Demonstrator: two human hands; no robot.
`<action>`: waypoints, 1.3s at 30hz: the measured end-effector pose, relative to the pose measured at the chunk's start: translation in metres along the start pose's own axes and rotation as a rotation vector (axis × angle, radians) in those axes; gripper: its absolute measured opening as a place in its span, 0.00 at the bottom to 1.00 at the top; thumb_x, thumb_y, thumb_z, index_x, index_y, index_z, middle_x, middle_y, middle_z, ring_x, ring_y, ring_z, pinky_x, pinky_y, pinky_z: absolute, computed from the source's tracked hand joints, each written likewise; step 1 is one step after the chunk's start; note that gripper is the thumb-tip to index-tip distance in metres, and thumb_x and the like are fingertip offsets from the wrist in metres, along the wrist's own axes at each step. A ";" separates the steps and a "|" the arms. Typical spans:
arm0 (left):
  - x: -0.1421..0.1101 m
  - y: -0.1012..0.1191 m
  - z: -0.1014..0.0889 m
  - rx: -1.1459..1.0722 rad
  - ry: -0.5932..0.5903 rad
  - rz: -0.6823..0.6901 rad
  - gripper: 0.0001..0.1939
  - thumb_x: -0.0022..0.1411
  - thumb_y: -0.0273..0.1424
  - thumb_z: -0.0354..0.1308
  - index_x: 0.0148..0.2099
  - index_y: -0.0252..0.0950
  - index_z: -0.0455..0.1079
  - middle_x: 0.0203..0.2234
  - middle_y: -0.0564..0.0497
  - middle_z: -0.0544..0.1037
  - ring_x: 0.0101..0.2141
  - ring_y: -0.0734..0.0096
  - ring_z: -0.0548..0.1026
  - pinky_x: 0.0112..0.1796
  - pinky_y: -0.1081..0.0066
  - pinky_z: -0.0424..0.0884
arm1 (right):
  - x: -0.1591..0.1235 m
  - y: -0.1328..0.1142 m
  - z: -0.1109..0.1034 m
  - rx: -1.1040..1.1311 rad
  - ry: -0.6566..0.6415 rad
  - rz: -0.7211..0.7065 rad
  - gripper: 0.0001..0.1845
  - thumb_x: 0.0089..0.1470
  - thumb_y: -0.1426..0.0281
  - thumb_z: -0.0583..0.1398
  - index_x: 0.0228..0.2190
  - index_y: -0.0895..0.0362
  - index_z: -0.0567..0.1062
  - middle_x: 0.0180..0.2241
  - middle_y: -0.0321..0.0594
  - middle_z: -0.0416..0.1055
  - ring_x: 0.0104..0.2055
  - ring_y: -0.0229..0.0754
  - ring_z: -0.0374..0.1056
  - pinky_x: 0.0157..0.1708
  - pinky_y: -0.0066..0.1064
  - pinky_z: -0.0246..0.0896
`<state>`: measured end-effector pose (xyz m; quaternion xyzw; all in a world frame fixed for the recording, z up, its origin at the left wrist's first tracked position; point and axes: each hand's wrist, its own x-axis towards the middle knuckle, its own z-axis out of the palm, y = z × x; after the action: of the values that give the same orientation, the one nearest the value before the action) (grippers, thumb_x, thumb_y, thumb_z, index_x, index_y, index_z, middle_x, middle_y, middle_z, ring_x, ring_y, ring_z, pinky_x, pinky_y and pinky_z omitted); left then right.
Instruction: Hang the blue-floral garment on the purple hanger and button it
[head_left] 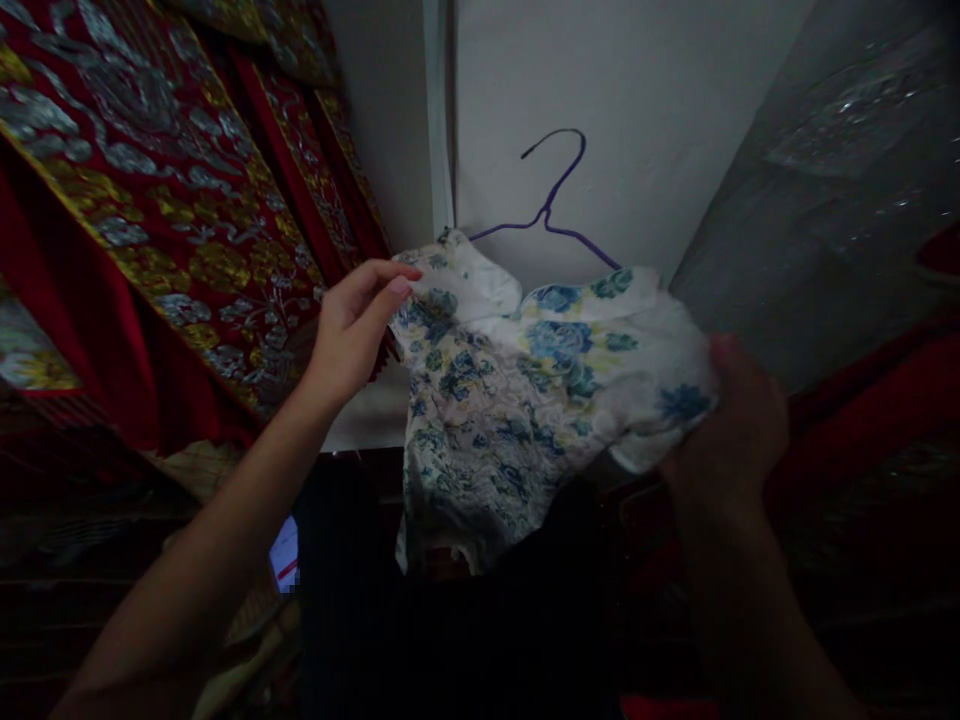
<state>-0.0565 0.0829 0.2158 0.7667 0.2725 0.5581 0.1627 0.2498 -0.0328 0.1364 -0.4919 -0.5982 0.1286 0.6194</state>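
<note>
A white blouse [487, 400] with blue flowers and short sleeves is spread between my hands, its lower part gathered and wrinkled. Inside its shoulders sits a purple wire hanger [549, 212], whose bare hook stands up above the neckline. My left hand [356, 320] pinches the edge of the sleeve at the left, thumb against forefinger. At the other side my right hand [731, 420], dim in shadow, grips the end of the right sleeve; most of its fingers are hidden behind the cloth. The blouse's hem hangs down over my dark-clothed lap.
Red garments [172, 220] with gold and silver embroidery hang at the left. A pale wall [637, 110] stands behind the hanger. Clear plastic-like covering [840, 180] hangs at the right, with red cloth [870, 390] below it.
</note>
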 end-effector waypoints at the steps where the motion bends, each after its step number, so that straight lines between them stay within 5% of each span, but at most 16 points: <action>1: -0.007 0.013 0.004 -0.122 -0.128 -0.068 0.17 0.71 0.43 0.51 0.50 0.38 0.72 0.43 0.46 0.78 0.46 0.62 0.77 0.46 0.61 0.74 | -0.023 -0.013 0.012 -0.011 0.121 0.011 0.25 0.65 0.46 0.45 0.44 0.43 0.75 0.29 0.45 0.71 0.32 0.53 0.71 0.27 0.43 0.68; 2: -0.013 0.025 0.008 -0.240 -0.244 -0.147 0.18 0.71 0.43 0.50 0.52 0.38 0.71 0.44 0.45 0.78 0.46 0.61 0.77 0.45 0.60 0.74 | -0.046 -0.025 0.025 -0.030 0.144 -0.008 0.20 0.66 0.50 0.47 0.41 0.43 0.74 0.27 0.42 0.69 0.29 0.50 0.69 0.24 0.40 0.66; 4: -0.027 0.041 0.015 -0.437 -0.385 -0.326 0.18 0.71 0.42 0.49 0.54 0.37 0.69 0.46 0.43 0.78 0.46 0.59 0.78 0.44 0.59 0.75 | -0.082 -0.042 0.050 -0.055 -0.130 -0.114 0.14 0.66 0.55 0.51 0.44 0.45 0.73 0.29 0.40 0.70 0.28 0.45 0.68 0.26 0.37 0.67; 8: -0.056 0.043 0.007 -0.614 -0.324 -0.659 0.15 0.64 0.37 0.55 0.50 0.37 0.71 0.37 0.46 0.76 0.26 0.74 0.70 0.28 0.69 0.71 | -0.100 -0.036 0.072 0.085 -0.668 -0.458 0.25 0.64 0.51 0.55 0.57 0.49 0.66 0.45 0.46 0.74 0.43 0.47 0.74 0.39 0.36 0.72; 10: -0.070 0.037 -0.009 -0.610 -0.324 -0.795 0.15 0.61 0.36 0.58 0.49 0.38 0.73 0.29 0.52 0.70 0.18 0.81 0.56 0.18 0.75 0.57 | -0.085 -0.019 0.068 0.080 -0.666 -0.491 0.26 0.65 0.51 0.54 0.58 0.50 0.66 0.53 0.49 0.71 0.54 0.49 0.70 0.50 0.40 0.70; 13: -0.084 0.034 -0.041 -0.473 -0.471 -0.890 0.15 0.59 0.41 0.62 0.47 0.41 0.76 0.22 0.55 0.64 0.17 0.81 0.51 0.15 0.76 0.43 | -0.051 0.010 0.057 -0.084 -0.318 -0.351 0.22 0.66 0.59 0.55 0.59 0.50 0.66 0.58 0.49 0.66 0.63 0.50 0.62 0.61 0.46 0.60; 15: -0.087 0.039 -0.061 -0.340 -0.585 -0.844 0.15 0.60 0.44 0.62 0.45 0.42 0.77 0.18 0.56 0.63 0.16 0.79 0.53 0.15 0.76 0.43 | -0.031 0.027 0.051 -0.159 -0.137 -0.257 0.26 0.63 0.59 0.58 0.60 0.51 0.65 0.62 0.50 0.62 0.66 0.53 0.56 0.65 0.51 0.53; 18: -0.081 0.050 -0.080 -0.175 -0.619 -0.713 0.17 0.63 0.47 0.60 0.43 0.39 0.77 0.14 0.58 0.62 0.15 0.78 0.56 0.17 0.76 0.50 | -0.014 0.044 0.050 -0.018 -0.266 -0.045 0.26 0.61 0.52 0.59 0.57 0.49 0.70 0.58 0.47 0.69 0.62 0.55 0.63 0.62 0.51 0.59; 20: -0.073 0.049 -0.083 -0.079 -0.492 -0.613 0.17 0.63 0.46 0.60 0.41 0.37 0.76 0.14 0.57 0.64 0.16 0.77 0.60 0.19 0.76 0.57 | -0.009 0.046 0.054 0.199 -0.360 0.144 0.24 0.60 0.47 0.58 0.47 0.48 0.76 0.46 0.43 0.77 0.51 0.52 0.72 0.53 0.46 0.69; 22: -0.064 0.041 -0.081 0.011 -0.326 -0.511 0.16 0.61 0.45 0.62 0.40 0.36 0.76 0.16 0.56 0.69 0.19 0.75 0.66 0.22 0.75 0.63 | -0.002 0.044 0.062 0.417 -0.275 0.278 0.23 0.55 0.44 0.62 0.39 0.49 0.78 0.37 0.39 0.79 0.43 0.50 0.75 0.46 0.43 0.73; 26: -0.050 0.016 -0.066 0.156 -0.018 -0.211 0.19 0.60 0.40 0.65 0.49 0.35 0.74 0.35 0.48 0.81 0.35 0.65 0.79 0.38 0.67 0.76 | 0.045 0.034 0.082 0.688 -0.008 0.307 0.21 0.45 0.49 0.71 0.33 0.51 0.77 0.32 0.36 0.79 0.42 0.48 0.77 0.44 0.39 0.74; 30: -0.062 0.006 -0.054 0.365 0.206 0.123 0.18 0.66 0.36 0.59 0.56 0.35 0.70 0.55 0.43 0.75 0.57 0.57 0.72 0.57 0.54 0.68 | 0.107 0.035 0.089 0.812 0.129 0.336 0.16 0.44 0.56 0.71 0.29 0.52 0.76 0.29 0.35 0.78 0.42 0.49 0.77 0.45 0.41 0.75; 32: -0.094 -0.006 -0.050 0.430 0.330 0.198 0.15 0.67 0.35 0.57 0.53 0.36 0.71 0.55 0.43 0.74 0.58 0.55 0.70 0.59 0.52 0.66 | 0.120 0.039 0.085 0.841 0.199 0.348 0.13 0.47 0.59 0.69 0.29 0.53 0.76 0.29 0.35 0.78 0.42 0.49 0.77 0.45 0.42 0.76; 34: -0.148 -0.029 -0.048 0.503 0.443 0.103 0.13 0.65 0.37 0.58 0.49 0.36 0.71 0.48 0.42 0.76 0.54 0.54 0.72 0.56 0.53 0.68 | 0.117 0.043 0.079 0.844 0.230 0.343 0.10 0.49 0.60 0.68 0.30 0.53 0.76 0.30 0.36 0.78 0.43 0.48 0.77 0.45 0.42 0.76; 39: -0.320 -0.094 -0.043 0.450 0.477 -0.731 0.17 0.67 0.43 0.52 0.39 0.34 0.72 0.31 0.48 0.77 0.34 0.60 0.76 0.36 0.60 0.75 | 0.085 0.047 0.070 0.837 0.273 0.388 0.07 0.53 0.64 0.65 0.31 0.54 0.77 0.30 0.37 0.79 0.42 0.47 0.78 0.44 0.41 0.77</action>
<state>-0.1928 -0.0363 -0.0677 0.4878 0.6674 0.5516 0.1112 0.2308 0.0847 0.1388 -0.3153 -0.3056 0.4057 0.8016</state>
